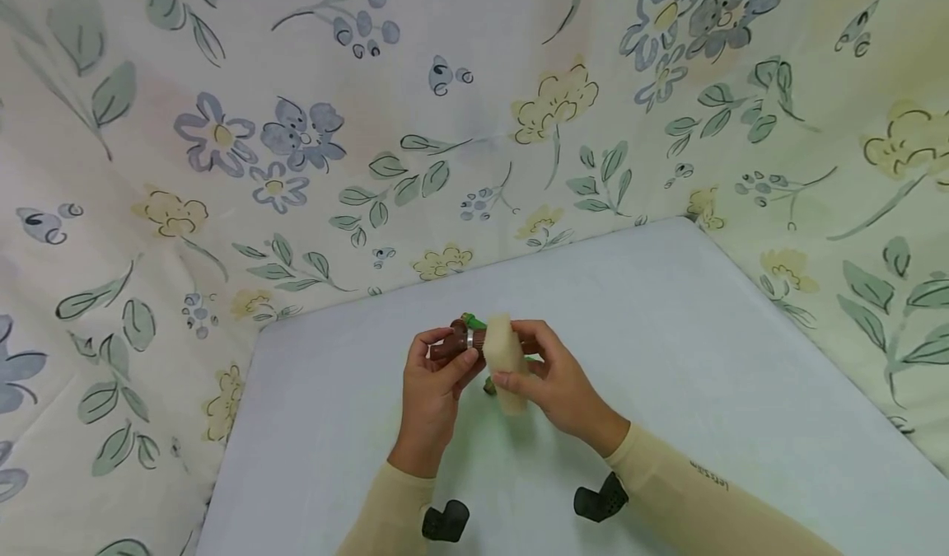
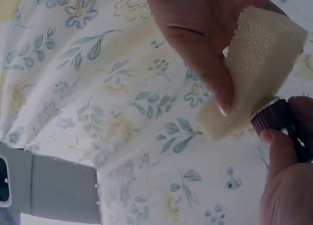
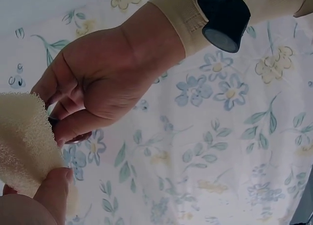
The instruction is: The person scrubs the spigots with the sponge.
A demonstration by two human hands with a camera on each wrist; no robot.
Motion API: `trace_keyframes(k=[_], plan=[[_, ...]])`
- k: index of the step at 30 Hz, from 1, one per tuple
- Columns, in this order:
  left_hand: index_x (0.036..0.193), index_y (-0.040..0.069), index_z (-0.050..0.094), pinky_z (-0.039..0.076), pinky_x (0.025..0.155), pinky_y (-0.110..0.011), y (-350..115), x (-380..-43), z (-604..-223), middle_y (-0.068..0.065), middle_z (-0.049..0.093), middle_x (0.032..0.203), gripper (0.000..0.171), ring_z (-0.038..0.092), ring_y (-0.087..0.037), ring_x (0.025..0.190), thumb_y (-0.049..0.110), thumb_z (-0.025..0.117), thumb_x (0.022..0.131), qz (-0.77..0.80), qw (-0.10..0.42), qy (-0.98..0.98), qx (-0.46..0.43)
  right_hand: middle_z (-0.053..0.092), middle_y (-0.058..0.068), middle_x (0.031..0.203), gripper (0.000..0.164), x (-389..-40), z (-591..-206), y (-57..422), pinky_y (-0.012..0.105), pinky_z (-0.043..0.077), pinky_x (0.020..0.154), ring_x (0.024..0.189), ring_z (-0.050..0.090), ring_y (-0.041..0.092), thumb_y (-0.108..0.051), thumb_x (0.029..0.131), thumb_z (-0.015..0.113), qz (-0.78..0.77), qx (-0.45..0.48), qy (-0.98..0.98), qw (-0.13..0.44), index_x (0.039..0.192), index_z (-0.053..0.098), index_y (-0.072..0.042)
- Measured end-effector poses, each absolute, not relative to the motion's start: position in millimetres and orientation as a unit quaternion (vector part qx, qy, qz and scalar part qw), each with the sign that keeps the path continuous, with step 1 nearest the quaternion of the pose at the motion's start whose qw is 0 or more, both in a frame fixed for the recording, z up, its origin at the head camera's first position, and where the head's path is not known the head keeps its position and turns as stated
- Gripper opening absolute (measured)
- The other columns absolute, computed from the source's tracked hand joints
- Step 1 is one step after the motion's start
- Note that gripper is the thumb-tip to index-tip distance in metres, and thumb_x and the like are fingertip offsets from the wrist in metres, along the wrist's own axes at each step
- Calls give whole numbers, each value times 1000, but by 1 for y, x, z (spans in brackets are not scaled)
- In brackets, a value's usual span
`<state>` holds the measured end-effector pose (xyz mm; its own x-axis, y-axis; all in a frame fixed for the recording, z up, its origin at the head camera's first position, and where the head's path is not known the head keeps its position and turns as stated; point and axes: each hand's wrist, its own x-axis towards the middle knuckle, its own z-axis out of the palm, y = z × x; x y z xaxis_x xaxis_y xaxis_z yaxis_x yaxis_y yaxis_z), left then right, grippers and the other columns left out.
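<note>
One brown object sits gripped in your left hand, its ridged end against the pale sponge that your right hand pinches beside it; something green shows beyond your left grip.

The pale block looked like matt, rough, open-pored sponge; the brown object looked smooth, with a shiny metallic band. The floral backdrop was matt cloth, the sleeves knitted fabric.

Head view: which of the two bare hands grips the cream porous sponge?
The right hand; the left hand instead holds the brown, ribbed, silver-banded object.
</note>
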<state>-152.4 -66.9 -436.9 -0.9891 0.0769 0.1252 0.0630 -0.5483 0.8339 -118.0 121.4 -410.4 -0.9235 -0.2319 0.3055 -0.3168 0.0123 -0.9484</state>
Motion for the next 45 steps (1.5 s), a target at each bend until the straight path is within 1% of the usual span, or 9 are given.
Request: trace_keyframes(k=[4, 8, 13, 16, 22, 31, 34, 41, 45], plan=[[125, -1, 42, 49, 88, -51, -66, -151, -437, -34, 43, 121, 57, 59, -33, 103, -6, 75, 78, 874, 12, 480, 79, 48, 9, 124, 53, -123, -414, 124, 51, 47, 89, 111, 48, 31, -14, 89, 70, 686, 182, -704, 22, 135, 43, -14], [126, -2, 41, 48, 88, -51, -67, -149, -436, -37, 38, 126, 58, 57, -34, 107, -7, 74, 79, 869, 23, 486, 85, 48, 11, 124, 50, -127, -419, 128, 44, 49, 88, 110, 49, 33, -16, 91, 68, 693, 169, -701, 9, 135, 43, -14], [127, -3, 39, 48, 88, -50, -67, -147, -434, -29, 44, 124, 57, 55, -36, 110, -7, 72, 81, 866, 31, 490, 97, 49, 12, 123, 49, -127, -422, 130, 40, 51, 82, 109, 48, 34, -18, 92, 67, 694, 155, -703, 3, 135, 44, -14], [127, -4, 39, 49, 87, -50, -67, -147, -434, -26, 46, 123, 55, 55, -36, 110, -8, 70, 82, 863, 29, 494, 100, 49, 12, 124, 48, -125, -421, 129, 41, 51, 81, 109, 47, 34, -18, 93, 66, 696, 153, -702, 2, 135, 44, -14], [127, -5, 40, 49, 87, -50, -67, -149, -435, -28, 47, 123, 55, 57, -35, 107, -10, 70, 82, 867, 21, 489, 96, 48, 13, 125, 48, -120, -416, 126, 43, 50, 84, 110, 46, 36, -16, 93, 66, 704, 163, -691, 0, 135, 44, -14], [128, -6, 39, 49, 87, -50, -68, -150, -436, -37, 39, 129, 58, 59, -33, 105, -9, 72, 80, 874, 11, 478, 91, 47, 10, 125, 52, -112, -409, 123, 51, 49, 85, 110, 47, 36, -9, 90, 68, 695, 194, -692, 20, 136, 43, -12], [128, -6, 38, 49, 87, -51, -68, -150, -437, -39, 36, 130, 59, 59, -33, 104, -9, 72, 80, 874, 10, 477, 92, 47, 9, 125, 53, -112, -409, 122, 52, 49, 85, 110, 47, 35, -9, 89, 68, 692, 196, -694, 23, 135, 43, -11], [126, -4, 39, 48, 88, -51, -68, -148, -439, -28, 47, 118, 54, 60, -32, 103, -10, 70, 81, 875, 21, 477, 83, 48, 9, 124, 53, -116, -413, 124, 52, 48, 86, 110, 49, 32, -12, 89, 70, 684, 188, -704, 24, 135, 43, -13], [126, -4, 39, 48, 88, -51, -67, -146, -438, -27, 47, 118, 55, 57, -33, 105, -10, 70, 82, 871, 30, 480, 98, 48, 9, 124, 51, -119, -416, 127, 49, 48, 88, 110, 49, 32, -14, 90, 69, 688, 174, -705, 18, 135, 43, -13]])
